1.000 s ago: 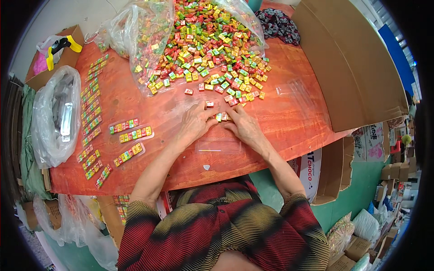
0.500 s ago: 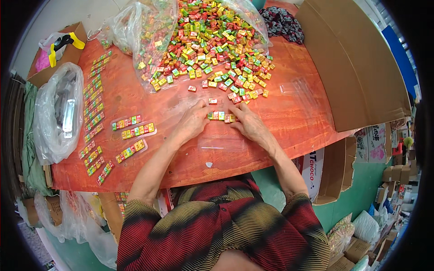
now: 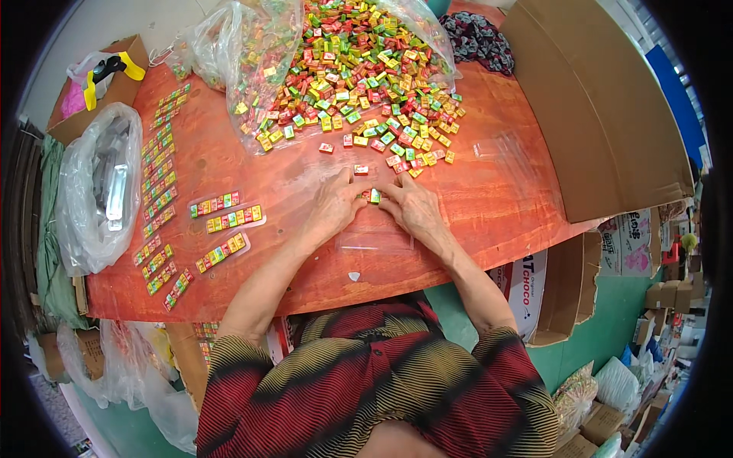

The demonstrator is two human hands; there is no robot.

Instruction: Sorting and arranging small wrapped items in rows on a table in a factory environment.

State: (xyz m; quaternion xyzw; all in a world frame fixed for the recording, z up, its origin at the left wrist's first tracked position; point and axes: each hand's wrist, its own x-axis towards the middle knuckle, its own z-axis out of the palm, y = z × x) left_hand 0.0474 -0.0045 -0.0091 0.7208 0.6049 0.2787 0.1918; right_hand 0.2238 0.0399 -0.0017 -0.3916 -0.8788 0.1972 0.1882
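Both palms face down, left hand and right hand fingers pinching a candy row between them.

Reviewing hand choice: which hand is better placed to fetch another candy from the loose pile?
Probably the right hand: the nearest strays of the candy pile lie just beyond its fingertips. The left hand sits slightly farther away.
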